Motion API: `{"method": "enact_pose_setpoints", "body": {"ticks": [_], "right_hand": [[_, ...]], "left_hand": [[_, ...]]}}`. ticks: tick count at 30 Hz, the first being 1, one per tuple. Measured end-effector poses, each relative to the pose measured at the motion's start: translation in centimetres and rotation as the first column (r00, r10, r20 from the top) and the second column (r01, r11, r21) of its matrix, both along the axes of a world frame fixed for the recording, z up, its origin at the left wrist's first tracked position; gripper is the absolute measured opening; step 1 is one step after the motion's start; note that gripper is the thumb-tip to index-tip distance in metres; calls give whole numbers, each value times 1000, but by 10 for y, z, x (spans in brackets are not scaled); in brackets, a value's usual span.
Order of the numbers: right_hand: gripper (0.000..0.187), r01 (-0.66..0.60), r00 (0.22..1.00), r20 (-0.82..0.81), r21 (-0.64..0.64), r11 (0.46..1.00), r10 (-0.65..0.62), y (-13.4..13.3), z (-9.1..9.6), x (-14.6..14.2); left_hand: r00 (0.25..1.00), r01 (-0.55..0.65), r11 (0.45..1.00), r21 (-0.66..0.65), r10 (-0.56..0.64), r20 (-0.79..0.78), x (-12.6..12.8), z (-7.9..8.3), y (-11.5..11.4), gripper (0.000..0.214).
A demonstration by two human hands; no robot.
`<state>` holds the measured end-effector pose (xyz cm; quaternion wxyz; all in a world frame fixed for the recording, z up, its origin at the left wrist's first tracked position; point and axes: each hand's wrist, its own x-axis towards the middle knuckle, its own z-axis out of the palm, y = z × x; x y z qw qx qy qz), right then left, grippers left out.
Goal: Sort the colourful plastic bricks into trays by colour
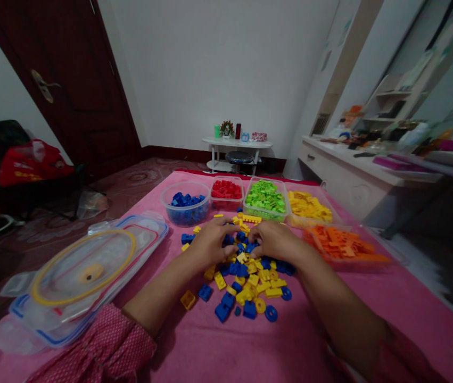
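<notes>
A mixed heap of yellow and blue building blocks (252, 279) is spread over the pink cloth in front of me. My left hand (210, 242) reaches into its left side, thumb and fingers apart, with blue pieces showing between them. From the right, my right hand (276, 239) bends its fingers down into the heap. A blue block (251, 248) shows at those fingertips, and they look closed on it. Some of the right fingers are hidden behind the hand. Blue rings (271, 313) and a yellow ring (260, 305) lie at the heap's near edge.
Behind the heap stand a round tub of blue blocks (186, 215) and clear boxes of red (227, 202), green (265, 215) and yellow blocks (310, 219). A box of orange blocks (348, 261) is at right. Stacked clear lids (118, 266) lie left. A pink cloth (226, 354) covers the table.
</notes>
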<state>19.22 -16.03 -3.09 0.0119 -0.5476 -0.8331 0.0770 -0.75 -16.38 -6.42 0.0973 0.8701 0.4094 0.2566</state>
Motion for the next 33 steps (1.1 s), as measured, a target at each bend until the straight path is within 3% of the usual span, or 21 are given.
{"method": "enact_pose_setpoints", "body": {"ticks": [3,8,13,21,26,29,33], "right_hand": [[24,33,995,-94,73,997,-26,2,-4,-10],[19,194,979,-81,128,973,-185,3,7,-2],[7,111,990,83,19,994,-113,-4,14,2],[9,111,981,146,107,988,-126,-7,1,-7],[10,107,994,-42,149,983,-102,-1,-4,-7],[6,130,975,-204,186,974,-91,3,-9,-10],[5,129,937,-345,206,970,-51,6,-12,-13]], "left_hand": [[993,109,994,-7,-109,54,10,1,-2,48],[999,-28,999,-47,27,-32,6,-1,5,31],[994,-112,992,-52,111,-21,0,-5,9,23],[986,-121,986,-112,132,99,0,-12,10,21],[984,-36,993,-113,55,170,1,-11,8,31],[998,-2,998,-58,5,57,4,-7,1,24],[987,-35,999,-17,32,-157,7,-2,-6,28]]}}
